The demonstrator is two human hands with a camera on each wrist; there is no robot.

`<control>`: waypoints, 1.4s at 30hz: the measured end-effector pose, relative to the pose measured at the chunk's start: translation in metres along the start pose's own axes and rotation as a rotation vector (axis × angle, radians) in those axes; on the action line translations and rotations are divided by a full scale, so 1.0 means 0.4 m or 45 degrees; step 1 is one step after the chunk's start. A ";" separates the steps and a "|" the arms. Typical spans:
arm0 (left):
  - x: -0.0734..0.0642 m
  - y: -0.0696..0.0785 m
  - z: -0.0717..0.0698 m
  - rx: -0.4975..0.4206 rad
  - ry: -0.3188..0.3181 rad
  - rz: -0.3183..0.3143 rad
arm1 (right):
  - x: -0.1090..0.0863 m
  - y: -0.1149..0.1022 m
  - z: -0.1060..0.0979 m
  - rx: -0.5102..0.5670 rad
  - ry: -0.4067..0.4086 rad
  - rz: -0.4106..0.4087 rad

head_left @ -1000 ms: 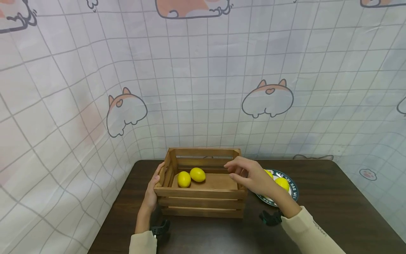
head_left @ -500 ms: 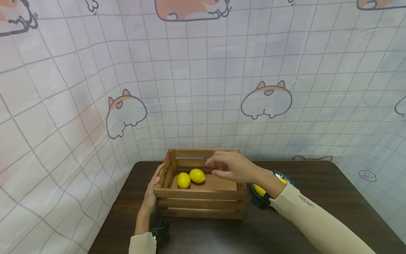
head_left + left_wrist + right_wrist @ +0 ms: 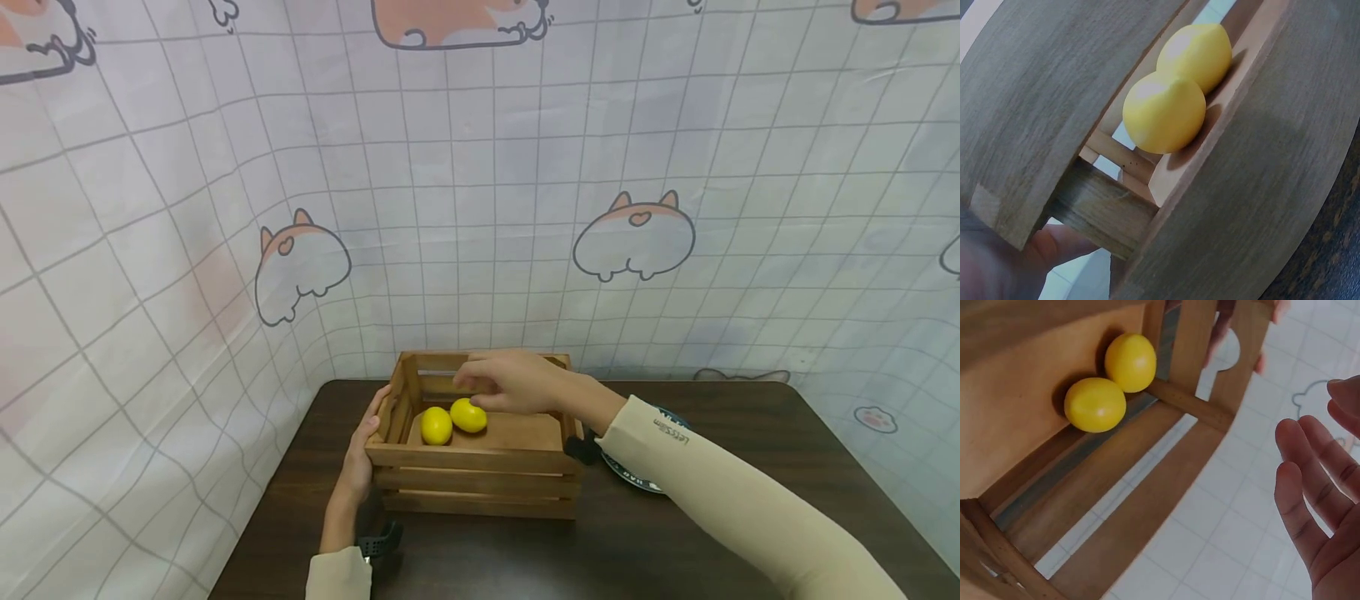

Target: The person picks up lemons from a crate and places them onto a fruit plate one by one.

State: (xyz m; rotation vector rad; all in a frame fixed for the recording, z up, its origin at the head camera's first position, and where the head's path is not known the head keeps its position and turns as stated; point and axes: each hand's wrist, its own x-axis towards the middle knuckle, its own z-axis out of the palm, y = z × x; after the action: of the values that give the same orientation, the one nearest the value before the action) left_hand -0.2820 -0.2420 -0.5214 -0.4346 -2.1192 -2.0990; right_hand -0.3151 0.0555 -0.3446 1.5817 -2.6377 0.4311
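Observation:
A slatted wooden crate [image 3: 476,481] stands on the table with two yellow lemons inside, one [image 3: 436,426] nearer the front and the other [image 3: 470,417] just behind. They lie against each other in the left part of its floor. My left hand [image 3: 358,458] grips the crate's left end; in the right wrist view its fingers [image 3: 1219,334] show at the end handle hole. Above the crate hovers my right hand [image 3: 510,382], holding nothing. Its fingers are loosely bent and apart in the right wrist view, clear of the lemons.
Right of the crate, a plate [image 3: 628,475] with a dark lettered rim is largely hidden under my right sleeve [image 3: 720,475]. The dark wooden table [image 3: 780,467] meets a grid-patterned cloth [image 3: 480,167] behind and at the left. Both wrists wear black straps.
My right hand has moved left across the crate, from its right end to above the lemons. The sleeve now covers the lemons seen on the plate earlier. My left hand stays put.

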 end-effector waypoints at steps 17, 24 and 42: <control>0.000 0.003 -0.001 -0.030 -0.015 0.012 | 0.135 0.047 0.061 -0.128 -0.260 0.058; -0.001 0.005 0.000 -0.032 -0.019 0.012 | 0.171 0.063 0.102 -0.232 -0.311 0.074; -0.002 0.002 -0.002 -0.051 -0.027 0.004 | 0.242 0.094 0.165 -0.203 -0.441 0.214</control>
State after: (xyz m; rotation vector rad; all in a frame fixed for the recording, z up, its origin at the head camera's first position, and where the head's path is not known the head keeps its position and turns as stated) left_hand -0.2812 -0.2430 -0.5209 -0.4668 -2.0894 -2.1479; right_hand -0.3870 -0.0277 -0.3994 1.5105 -2.9801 -0.0582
